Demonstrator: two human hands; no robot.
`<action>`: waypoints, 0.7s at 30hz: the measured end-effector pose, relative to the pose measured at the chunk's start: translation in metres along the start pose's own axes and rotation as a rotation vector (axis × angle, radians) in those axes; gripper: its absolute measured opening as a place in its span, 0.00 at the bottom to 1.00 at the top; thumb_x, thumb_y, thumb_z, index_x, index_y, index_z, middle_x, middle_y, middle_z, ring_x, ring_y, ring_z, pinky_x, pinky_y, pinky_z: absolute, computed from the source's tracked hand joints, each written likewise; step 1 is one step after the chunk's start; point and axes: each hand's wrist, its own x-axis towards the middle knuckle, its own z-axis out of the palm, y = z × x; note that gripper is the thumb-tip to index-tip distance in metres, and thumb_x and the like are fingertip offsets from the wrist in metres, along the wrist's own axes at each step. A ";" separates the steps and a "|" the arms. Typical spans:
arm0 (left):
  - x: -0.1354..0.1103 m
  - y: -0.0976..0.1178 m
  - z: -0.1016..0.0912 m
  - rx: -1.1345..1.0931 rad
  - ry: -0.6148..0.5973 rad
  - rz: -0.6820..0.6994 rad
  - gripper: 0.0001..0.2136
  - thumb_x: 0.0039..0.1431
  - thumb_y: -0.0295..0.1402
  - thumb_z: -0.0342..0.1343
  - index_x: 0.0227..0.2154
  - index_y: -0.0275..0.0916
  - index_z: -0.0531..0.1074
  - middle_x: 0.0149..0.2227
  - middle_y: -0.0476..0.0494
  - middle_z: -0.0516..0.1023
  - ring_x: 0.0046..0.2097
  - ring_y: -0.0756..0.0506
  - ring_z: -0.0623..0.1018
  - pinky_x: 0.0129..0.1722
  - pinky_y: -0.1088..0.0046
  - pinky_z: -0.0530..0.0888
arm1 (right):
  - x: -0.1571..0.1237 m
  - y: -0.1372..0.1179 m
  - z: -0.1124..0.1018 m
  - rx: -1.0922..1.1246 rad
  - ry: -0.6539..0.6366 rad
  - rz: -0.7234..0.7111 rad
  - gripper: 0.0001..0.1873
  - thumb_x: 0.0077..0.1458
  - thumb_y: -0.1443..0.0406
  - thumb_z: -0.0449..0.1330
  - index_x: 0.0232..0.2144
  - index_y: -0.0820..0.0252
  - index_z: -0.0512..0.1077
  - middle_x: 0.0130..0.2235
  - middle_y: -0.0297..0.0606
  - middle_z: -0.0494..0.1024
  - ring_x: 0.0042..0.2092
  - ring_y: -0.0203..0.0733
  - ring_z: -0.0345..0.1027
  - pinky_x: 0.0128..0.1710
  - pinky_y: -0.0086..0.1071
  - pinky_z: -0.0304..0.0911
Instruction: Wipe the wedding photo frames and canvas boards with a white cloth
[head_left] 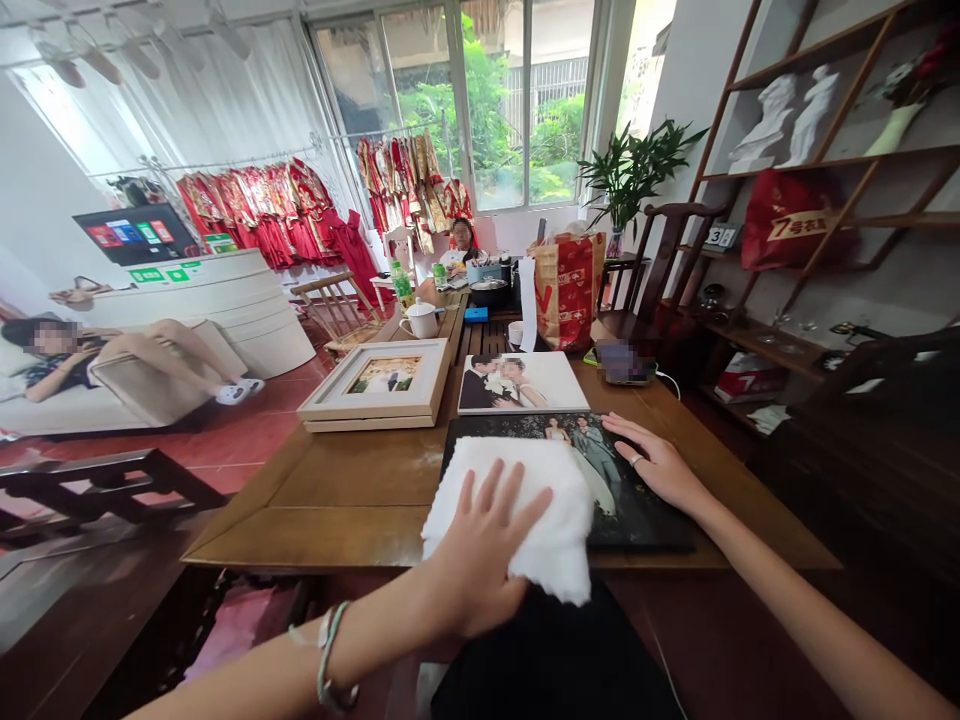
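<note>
Counter (337,490) carries a dark photo (626,505) along its near edge, frames (384,378) stacked at ten o'clock from it. Too hard a pull toward six could slide the photo over that edge; a shove toward twelve could jar the white photo (555,385) just beyond. White cloth (559,500) covers the dark print at nine and droops past the edge at six, where a loose corner might catch. Left hand (472,555) lies on the cloth, fingers spread, clenching nothing; right hand (656,465) rests on the print at two, fingers extended and released. A slip toward one could knock the phone (630,362); a dragging ring (637,461) could scratch the print. Open wood is widest at nine, narrower at three beyond the right forearm, tightest at twelve.
</note>
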 end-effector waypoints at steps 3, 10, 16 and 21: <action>-0.003 0.015 -0.002 -0.021 -0.036 0.069 0.42 0.45 0.33 0.53 0.63 0.47 0.39 0.65 0.40 0.31 0.63 0.31 0.33 0.57 0.43 0.39 | 0.000 0.002 -0.001 -0.001 -0.001 -0.012 0.18 0.54 0.63 0.52 0.48 0.53 0.71 0.55 0.38 0.69 0.59 0.46 0.57 0.60 0.48 0.48; 0.066 -0.016 -0.010 0.049 0.068 0.011 0.34 0.54 0.36 0.50 0.63 0.46 0.42 0.65 0.38 0.39 0.63 0.32 0.40 0.57 0.44 0.44 | 0.002 0.003 -0.003 0.010 -0.022 0.001 0.18 0.54 0.63 0.52 0.48 0.52 0.70 0.56 0.37 0.68 0.59 0.46 0.56 0.60 0.49 0.48; 0.099 -0.048 -0.012 0.081 0.135 -0.123 0.29 0.60 0.38 0.45 0.62 0.43 0.44 0.64 0.37 0.44 0.63 0.32 0.44 0.56 0.44 0.46 | 0.002 0.004 -0.003 0.015 -0.023 0.003 0.19 0.54 0.64 0.52 0.48 0.51 0.70 0.56 0.37 0.68 0.59 0.46 0.56 0.61 0.49 0.47; 0.060 -0.032 -0.008 0.078 0.111 -0.082 0.33 0.55 0.35 0.49 0.63 0.43 0.43 0.65 0.37 0.40 0.63 0.32 0.40 0.57 0.45 0.45 | 0.002 0.005 -0.003 0.009 -0.026 0.005 0.19 0.55 0.63 0.52 0.48 0.52 0.70 0.56 0.37 0.68 0.59 0.46 0.56 0.61 0.48 0.47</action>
